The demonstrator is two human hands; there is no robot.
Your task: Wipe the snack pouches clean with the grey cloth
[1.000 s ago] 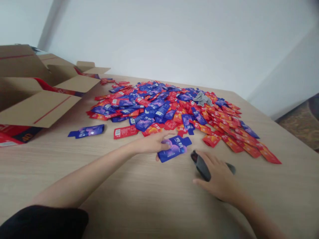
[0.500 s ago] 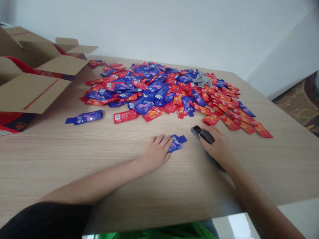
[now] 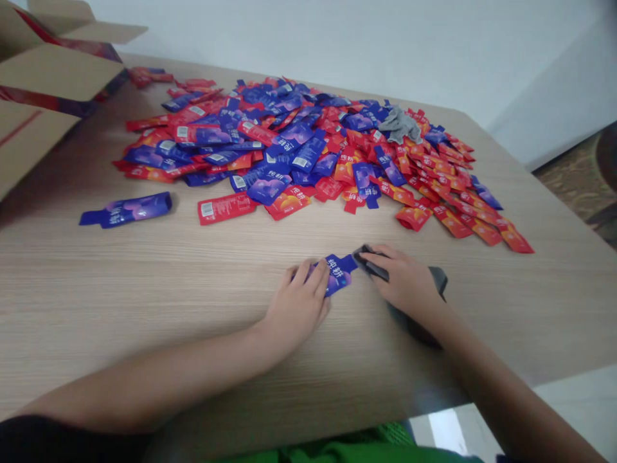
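Note:
A blue-purple pouch [image 3: 338,274] with a narrow spout tab lies flat on the table, its tab pointing right. My left hand [image 3: 301,292] covers the pouch's left end, fingers close together and pressing it down. In the grasp of my right hand [image 3: 402,276] is a black stapler-like tool [image 3: 373,265] with a grey tip and a wider rear end resting low on the table. The tool's tip meets the end of the pouch's tab; whether the tab sits inside it, I cannot tell. My right palm hides much of the tool.
A wide heap of red and blue pouches [image 3: 299,151] covers the back of the table [image 3: 193,321]. A grey cloth [image 3: 401,125] rests on it. Another blue pouch [image 3: 135,209] and a red pouch [image 3: 226,209] lie in front. Open cardboard boxes [image 3: 58,71] stand at the left.
My right hand has brought the tool leftward to the pouch's tab. The left hand still presses the same pouch. The view has tilted down and shifted a little.

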